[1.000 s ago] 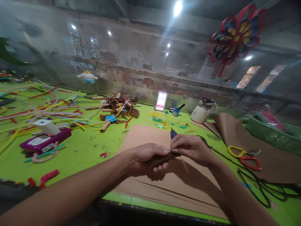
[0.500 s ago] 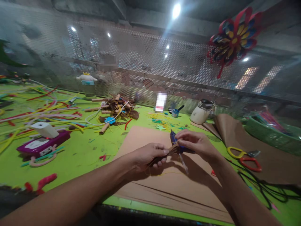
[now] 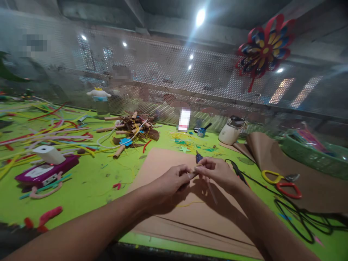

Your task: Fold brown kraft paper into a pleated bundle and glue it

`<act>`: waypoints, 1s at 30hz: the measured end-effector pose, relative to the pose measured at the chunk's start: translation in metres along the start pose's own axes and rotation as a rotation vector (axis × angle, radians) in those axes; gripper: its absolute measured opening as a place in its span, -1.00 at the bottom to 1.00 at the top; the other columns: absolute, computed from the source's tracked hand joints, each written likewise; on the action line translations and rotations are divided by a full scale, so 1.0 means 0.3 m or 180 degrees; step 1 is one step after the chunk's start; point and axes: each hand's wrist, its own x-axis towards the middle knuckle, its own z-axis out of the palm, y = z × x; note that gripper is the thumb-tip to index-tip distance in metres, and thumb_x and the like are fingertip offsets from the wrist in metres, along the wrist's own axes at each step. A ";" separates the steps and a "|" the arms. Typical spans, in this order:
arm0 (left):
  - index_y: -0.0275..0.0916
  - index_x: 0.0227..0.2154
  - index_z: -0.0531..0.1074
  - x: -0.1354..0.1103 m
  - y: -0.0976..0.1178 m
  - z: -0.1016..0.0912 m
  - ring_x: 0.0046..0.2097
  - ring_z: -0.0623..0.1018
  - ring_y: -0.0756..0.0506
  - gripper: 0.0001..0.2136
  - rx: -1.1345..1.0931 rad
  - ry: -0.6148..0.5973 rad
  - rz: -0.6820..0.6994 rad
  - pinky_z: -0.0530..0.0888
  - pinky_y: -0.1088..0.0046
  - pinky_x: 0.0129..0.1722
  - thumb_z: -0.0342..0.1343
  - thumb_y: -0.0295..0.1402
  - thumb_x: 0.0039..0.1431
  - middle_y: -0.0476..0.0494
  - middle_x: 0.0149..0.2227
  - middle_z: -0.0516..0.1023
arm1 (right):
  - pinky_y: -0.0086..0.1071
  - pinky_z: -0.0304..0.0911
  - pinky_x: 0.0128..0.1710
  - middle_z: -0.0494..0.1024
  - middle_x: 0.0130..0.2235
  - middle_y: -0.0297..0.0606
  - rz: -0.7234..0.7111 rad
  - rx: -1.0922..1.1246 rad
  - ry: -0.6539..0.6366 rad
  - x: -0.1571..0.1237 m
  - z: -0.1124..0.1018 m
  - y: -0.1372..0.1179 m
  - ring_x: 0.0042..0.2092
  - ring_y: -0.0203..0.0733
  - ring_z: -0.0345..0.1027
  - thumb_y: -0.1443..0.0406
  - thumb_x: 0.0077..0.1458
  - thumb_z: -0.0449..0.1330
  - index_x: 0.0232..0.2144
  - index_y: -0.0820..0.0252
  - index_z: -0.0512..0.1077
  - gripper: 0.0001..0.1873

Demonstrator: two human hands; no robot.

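Observation:
Both my hands meet over a brown cardboard sheet (image 3: 160, 163) on the green table (image 3: 89, 177). My left hand (image 3: 168, 183) is closed around a small brown paper piece (image 3: 193, 174), mostly hidden in the fingers. My right hand (image 3: 217, 172) pinches the same piece at its tip. The blue nose of a glue gun (image 3: 198, 157) pokes out just behind the fingers. I cannot tell whether my right hand touches it. A thin pale stick (image 3: 212, 193) slants down below my right hand.
Yellow-handled scissors (image 3: 272, 176) and red-handled scissors (image 3: 289, 190) lie right, by a black cord (image 3: 299, 217). Further back are a white pot (image 3: 231, 132), curled brown paper (image 3: 261, 145), a green basket (image 3: 312, 156) and a brown roll pile (image 3: 136, 127). A purple box (image 3: 45, 172) sits left.
The long brown bundle that stuck out of my left hand is now hidden. Both hands have risen slightly and closed together into a fingertip pinch. The view tilted up a little.

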 end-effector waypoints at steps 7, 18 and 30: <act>-0.24 -0.39 0.25 0.007 -0.005 0.012 -0.62 0.18 0.12 -0.73 0.0091 0.0134 -0.0027 0.06 0.56 -0.62 0.08 -0.13 0.07 0.13 -0.66 0.17 | -0.43 0.15 -0.52 0.42 -0.58 -0.36 -0.0134 0.0418 -0.0048 0.002 -0.008 0.016 -0.55 -0.35 0.25 0.12 -0.15 0.30 -0.41 0.27 0.36 -0.65; -0.21 -0.40 0.19 0.013 -0.025 0.005 -0.67 0.25 0.09 -0.79 -0.0272 0.0012 -0.0107 0.17 0.57 -0.65 0.05 -0.20 0.10 0.09 -0.65 0.27 | -0.39 0.16 -0.45 0.38 -0.51 -0.37 -0.0177 -0.0124 -0.0174 0.004 0.010 -0.002 -0.48 -0.31 0.26 0.14 -0.06 0.22 -0.15 0.27 0.34 -0.56; -0.27 -0.35 0.28 -0.001 0.008 -0.006 -0.49 0.44 0.01 -0.78 -0.0718 -0.0372 -0.0338 0.40 0.40 -0.38 0.13 -0.24 0.05 -0.10 -0.47 0.44 | -0.42 0.11 -0.49 0.32 -0.55 -0.43 -0.0292 0.0402 -0.0077 0.008 -0.011 0.015 -0.52 -0.36 0.18 0.18 -0.12 0.26 -0.15 0.26 0.38 -0.55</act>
